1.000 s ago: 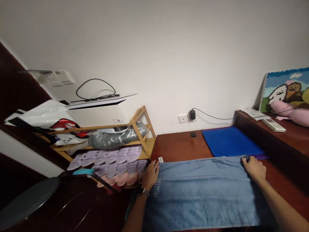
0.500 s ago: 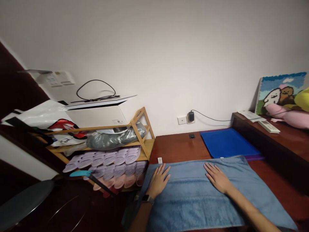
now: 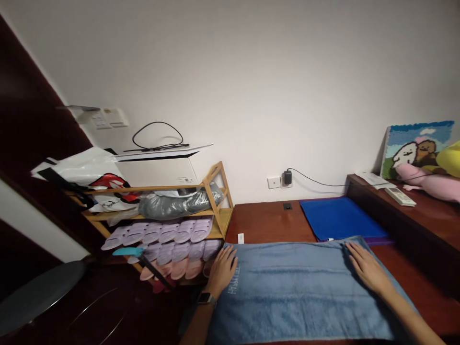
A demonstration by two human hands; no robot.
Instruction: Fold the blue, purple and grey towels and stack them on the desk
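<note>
A blue-grey towel [image 3: 294, 287] lies spread over the reddish-brown desk [image 3: 262, 223], with a few soft wrinkles across it. Pale lettering shows near its left side, and a white tag [image 3: 240, 238] sticks out past the far left corner. On the towel's left edge rests my left hand [image 3: 223, 268], fingers stretched out, a watch on that wrist. My right hand [image 3: 366, 268] lies flat near the far right corner, its fingers extended on the cloth. Neither hand holds anything.
Behind the towel lies a folded bright blue cloth [image 3: 341, 218]. A wooden rack [image 3: 219, 206] with slippers [image 3: 168, 231] and a white box [image 3: 158, 171] stands at left. A remote control [image 3: 400, 195] and pink plush toy [image 3: 431, 182] sit on the raised ledge.
My hands have moved apart: the left to the towel's left edge, the right toward its far right corner. Lettering now shows beside my left hand. The view has shifted slightly.
</note>
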